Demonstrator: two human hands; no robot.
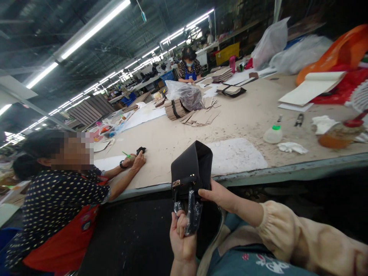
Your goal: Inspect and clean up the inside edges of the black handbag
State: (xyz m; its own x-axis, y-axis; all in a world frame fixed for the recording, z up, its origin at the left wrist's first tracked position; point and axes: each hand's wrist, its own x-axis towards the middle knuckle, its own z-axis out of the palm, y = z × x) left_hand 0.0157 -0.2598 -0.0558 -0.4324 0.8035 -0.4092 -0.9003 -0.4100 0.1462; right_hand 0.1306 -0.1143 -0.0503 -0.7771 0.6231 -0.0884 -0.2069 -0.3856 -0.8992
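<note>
A small black handbag [186,164] is held upside down at the table's near edge, its plastic-wrapped handles [193,212] hanging below. My left hand [184,234] is closed around the handles from underneath. My right hand [217,196] grips the bag's right side close to its opening, with the thumb on the front and the other fingers hidden behind. A strap with a gold-coloured clasp [176,183] crosses the front of the bag. Beyond the bag, a white sheet [235,155] lies on the table.
A co-worker's hands [135,161] hold a small black piece and a green-tipped bottle at left. On the table [244,115] are stacked brown pieces [175,109], a green-capped bottle [273,134], snips [299,120], a notepad [312,88] and an amber jar [337,136]. Another person sits at the far side.
</note>
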